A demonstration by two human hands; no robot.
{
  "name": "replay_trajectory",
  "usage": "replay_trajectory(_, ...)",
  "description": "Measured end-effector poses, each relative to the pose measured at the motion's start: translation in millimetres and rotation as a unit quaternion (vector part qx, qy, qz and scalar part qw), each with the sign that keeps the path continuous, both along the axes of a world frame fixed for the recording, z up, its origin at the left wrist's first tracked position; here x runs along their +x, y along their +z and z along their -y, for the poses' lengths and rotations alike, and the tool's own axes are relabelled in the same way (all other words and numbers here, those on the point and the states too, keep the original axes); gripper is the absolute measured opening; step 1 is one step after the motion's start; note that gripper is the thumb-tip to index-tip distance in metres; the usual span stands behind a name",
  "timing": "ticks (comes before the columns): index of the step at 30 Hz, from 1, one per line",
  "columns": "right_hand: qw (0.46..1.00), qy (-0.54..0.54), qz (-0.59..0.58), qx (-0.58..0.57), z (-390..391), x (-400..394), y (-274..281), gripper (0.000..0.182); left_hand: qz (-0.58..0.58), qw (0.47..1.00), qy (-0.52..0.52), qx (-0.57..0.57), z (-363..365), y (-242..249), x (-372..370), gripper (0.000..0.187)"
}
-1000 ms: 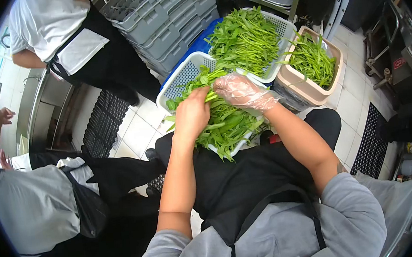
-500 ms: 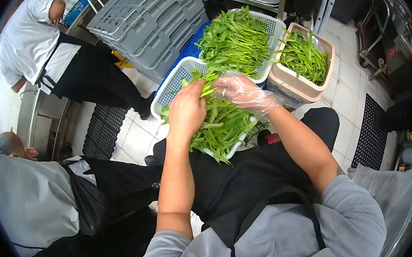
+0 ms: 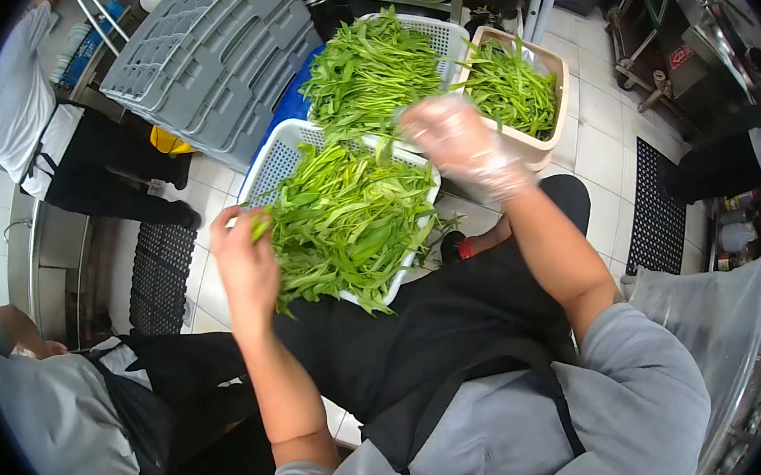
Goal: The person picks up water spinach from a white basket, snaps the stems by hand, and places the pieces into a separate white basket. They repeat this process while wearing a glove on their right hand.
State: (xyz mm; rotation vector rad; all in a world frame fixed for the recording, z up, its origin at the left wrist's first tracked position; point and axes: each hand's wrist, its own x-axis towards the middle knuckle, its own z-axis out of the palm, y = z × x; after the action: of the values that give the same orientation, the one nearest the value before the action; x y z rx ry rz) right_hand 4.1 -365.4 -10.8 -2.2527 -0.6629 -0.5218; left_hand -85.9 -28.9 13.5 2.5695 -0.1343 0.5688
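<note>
Leafy green stems [image 3: 356, 212] fill the near white basket [image 3: 254, 183]. At its left edge my bare left hand [image 3: 244, 249] is closed on a short piece of green stem [image 3: 261, 227]. My right hand [image 3: 458, 140], in a clear plastic glove, is raised right of that basket, near the far basket; it is smeared by motion, and its fingers cannot be made out. Long green stems [image 3: 375, 71] lie in the far white basket [image 3: 449, 37]. More cut greens [image 3: 512, 90] are in a beige tub [image 3: 564, 86] at the right.
Grey crates [image 3: 212, 67] are stacked behind the baskets at the left. Two people [image 3: 21, 106] [image 3: 61, 410] stand at the left, and part of another [image 3: 735, 152] shows at the far right. Black mats [image 3: 162, 275] [image 3: 654, 204] lie on the tiled floor.
My hands were together over the near basket, on a few stems. They have parted, the left to the left with a stem piece, the right toward the tub. The view has shifted.
</note>
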Motion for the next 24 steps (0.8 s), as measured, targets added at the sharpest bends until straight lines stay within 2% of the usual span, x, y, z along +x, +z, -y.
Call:
replay_trajectory(1, 0.998, -0.02, -0.039, 0.048, 25.2, 4.8, 4.8, 0.018, 0.033, 0.999, 0.0, 0.002, -16.5, -5.2, -3.7, 0.017)
replay_trajectory(3, 0.984, -0.139, -0.055, 0.097, 76.3, 12.1, 7.4, 0.021, -0.001, 0.974, 0.005, -0.227, -30.7, -7.5, -16.1, 0.019)
replay_trajectory(4, 0.976, -0.2, -0.028, 0.088, 100.7, 18.2, 6.0, 0.024, 0.023, 0.957, -0.022, -0.29, -40.1, -12.1, -17.8, 0.02)
replay_trajectory(5, 0.965, -0.207, -0.062, 0.146, 126.4, 32.5, -3.7, 0.027, 0.046, 0.935, -0.045, -0.35, -48.9, -17.9, -20.3, 0.022)
replay_trajectory(6, 0.961, -0.263, -0.068, 0.049, 159.0, 52.5, -15.7, 0.034, 0.059, 0.909, -0.055, -0.409, -55.2, -23.3, -21.3, 0.021)
replay_trajectory(9, 0.926, -0.336, -0.026, -0.169, 178.9, 53.4, -38.4, 0.043, 0.059, 0.827, -0.033, -0.558, -54.7, -22.7, -26.5, 0.022)
replay_trajectory(10, 0.922, -0.344, 0.012, -0.176, 163.6, 51.8, -37.6, 0.05, 0.063, 0.815, -0.064, -0.572, -57.0, -25.2, -25.0, 0.024)
replay_trajectory(11, 0.919, -0.361, -0.025, -0.158, 145.9, 43.9, -41.9, 0.045, 0.053, 0.823, -0.054, -0.563, -58.0, -27.1, -25.5, 0.026)
replay_trajectory(12, 0.946, -0.291, 0.012, -0.144, 131.0, 40.7, -55.2, 0.04, 0.039, 0.831, -0.042, -0.554, -55.6, -27.5, -28.0, 0.028)
replay_trajectory(13, 0.968, -0.231, -0.087, -0.049, 86.9, 19.8, -44.1, 0.035, 0.024, 0.838, -0.03, -0.544, -51.6, -26.8, -31.5, 0.031)
replay_trajectory(14, 0.98, -0.112, -0.132, -0.095, 65.2, 12.5, -57.1, 0.031, 0.007, 0.857, -0.005, -0.516, -40.1, -22.4, -32.0, 0.04)
replay_trajectory(15, 0.974, -0.049, -0.206, -0.085, 24.0, -14.4, -44.1, 0.03, -0.026, 0.859, -0.007, -0.512, -32.5, -19.1, -32.2, 0.041)
replay_trajectory(16, 0.981, 0.048, -0.157, -0.099, 3.6, -21.1, -61.9, 0.032, -0.056, 0.868, -0.007, -0.492, -28.4, -21.4, -32.1, 0.038)
replay_trajectory(17, 0.968, 0.104, -0.15, -0.173, -20.7, -22.8, -63.4, 0.036, -0.086, 0.877, -0.007, -0.472, -24.4, -23.8, -32.0, 0.034)
replay_trajectory(18, 0.985, 0.117, -0.052, -0.116, -31.6, -29.9, -86.1, 0.033, -0.098, 0.887, -0.01, -0.45, -14.6, -23.4, -32.3, 0.032)
replay_trajectory(20, 0.979, 0.126, -0.061, -0.151, -32.6, -21.4, -123.8, 0.021, -0.131, 0.9, -0.007, -0.415, 5.4, -21.4, -35.7, 0.026)
replay_trajectory(21, 0.972, 0.121, -0.077, -0.186, -35.1, -16.7, -119.0, 0.016, -0.136, 0.913, -0.008, -0.384, 10.4, -21.0, -37.3, 0.024)
replay_trajectory(23, 0.986, 0.124, 0.008, -0.108, -30.8, -14.6, -107.2, 0.012, -0.102, 0.959, -0.036, -0.264, 22.9, -16.4, -37.1, 0.022)
replay_trajectory(24, 0.988, 0.125, 0.052, -0.07, -28.6, -14.8, -97.2, 0.011, -0.111, 0.96, -0.054, -0.251, 28.3, -17.9, -34.1, 0.021)
